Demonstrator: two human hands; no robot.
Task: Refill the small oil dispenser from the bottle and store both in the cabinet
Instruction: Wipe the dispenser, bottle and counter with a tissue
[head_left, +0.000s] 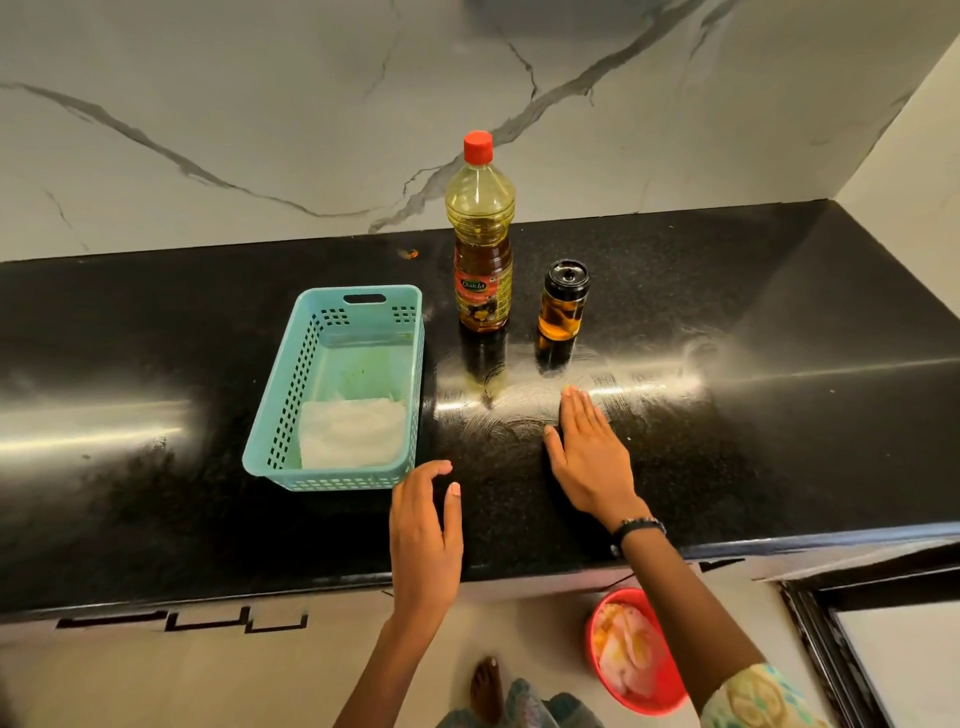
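The small oil dispenser (563, 300) stands upright on the black counter (779, 415), black lid on and amber oil filling its lower part; just to its left, apart from it, stands the tall oil bottle (482, 239), red cap (478, 145) on, oil up to the shoulder, both set back toward the marble-patterned wall (260, 130); nothing lies between the two. In front of the dispenser the right hand (589, 454) lies flat on the counter, fingers straight and together, holding nothing, a dark bracelet (638, 530) at the wrist; the left hand (426, 530) hovers over the counter's front edge, fingers loosely curled and spread, empty too. To the left of the bottle sits a turquoise basket (283, 410) with white tissue (352, 431) in its near end, its corner close to the left fingertips; below the counter edge, on the floor, a red bowl (670, 696) shows behind the right forearm.
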